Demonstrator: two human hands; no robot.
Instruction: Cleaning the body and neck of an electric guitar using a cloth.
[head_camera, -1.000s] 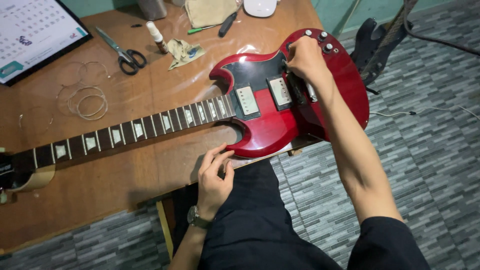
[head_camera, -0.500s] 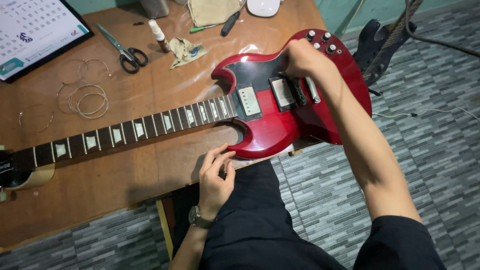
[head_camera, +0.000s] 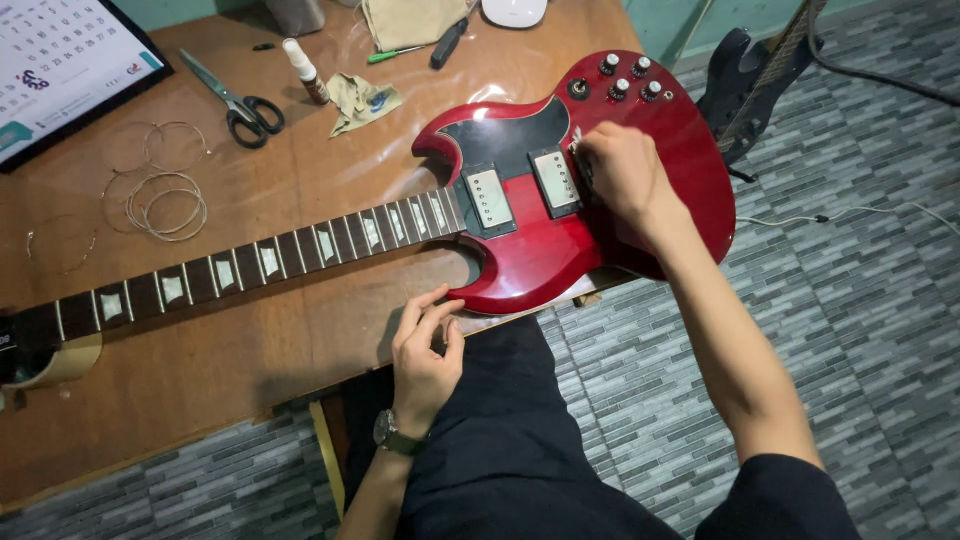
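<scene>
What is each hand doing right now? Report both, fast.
Left hand: open, fingertips resting on the wooden table edge by the red guitar.
Right hand: curled on the guitar body near the bridge; grip cannot be told.

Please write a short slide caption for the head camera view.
Right hand works at the bridge of a red electric guitar on a wooden table; left hand rests at the table's edge.
</scene>
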